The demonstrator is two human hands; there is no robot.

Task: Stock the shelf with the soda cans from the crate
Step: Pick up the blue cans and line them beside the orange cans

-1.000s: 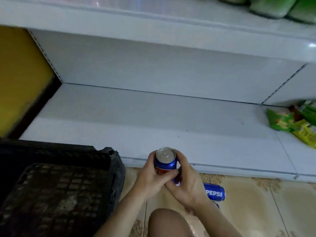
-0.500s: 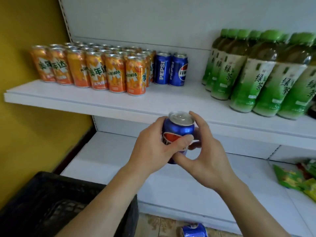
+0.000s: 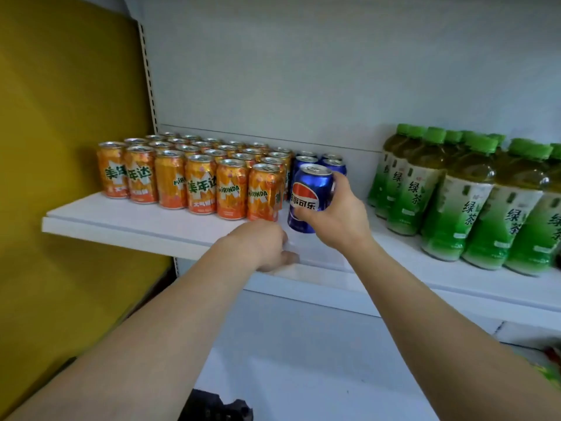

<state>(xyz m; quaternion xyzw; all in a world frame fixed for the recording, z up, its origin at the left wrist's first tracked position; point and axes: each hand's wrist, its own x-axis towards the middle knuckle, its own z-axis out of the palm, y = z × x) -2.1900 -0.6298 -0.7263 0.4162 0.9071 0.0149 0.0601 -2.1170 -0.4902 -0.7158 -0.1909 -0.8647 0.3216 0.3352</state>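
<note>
My right hand grips a blue Pepsi can from its right side. The can is upright at the front of the white shelf, right of the orange cans; whether its base touches the shelf I cannot tell. Two more blue cans stand directly behind it. My left hand rests on the shelf's front edge with loosely curled fingers and holds nothing. A corner of the black crate shows at the bottom edge.
Several orange Mirinda cans fill the shelf's left part in rows. Green tea bottles stand at the right. A yellow wall bounds the left side. A lower white shelf lies beneath.
Both hands held the can near the floor, then lifted it. My left hand has let go and dropped to the shelf edge; my right hand has carried the can onto the shelf beside the orange cans.
</note>
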